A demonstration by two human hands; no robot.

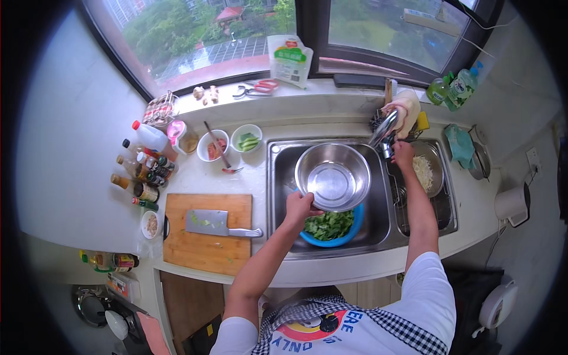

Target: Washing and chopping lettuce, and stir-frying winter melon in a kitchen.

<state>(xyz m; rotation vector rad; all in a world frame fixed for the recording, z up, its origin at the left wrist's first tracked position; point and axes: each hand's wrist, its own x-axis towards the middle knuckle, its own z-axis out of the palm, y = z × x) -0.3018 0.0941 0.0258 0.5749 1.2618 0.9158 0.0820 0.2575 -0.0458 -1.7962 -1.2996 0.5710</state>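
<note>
My left hand [303, 207] grips the near rim of a stainless steel bowl [333, 177], thumb on the outside. The bowl is above the large sink basin [375, 230] and partly covers a blue plastic basin [326, 242]. Chopped leafy greens [330, 226] show inside the blue basin. At the chrome faucet [385, 133], my right hand [403, 155] has its fingers curled against the base; the exact contact is partly hidden. Pale shredded strips [422, 173], perhaps bean sprouts, lie in a metal pan [437, 164] over the small sink, right of that hand.
Left of the sink, a cleaver [206, 222] rests on a wooden cutting board [177, 253], its handle reaching past the right edge. Behind stand two white bowls of cut food [213, 148] [246, 137]. Seasoning bottles [142, 171] line the left; an electric kettle [510, 206] stands right.
</note>
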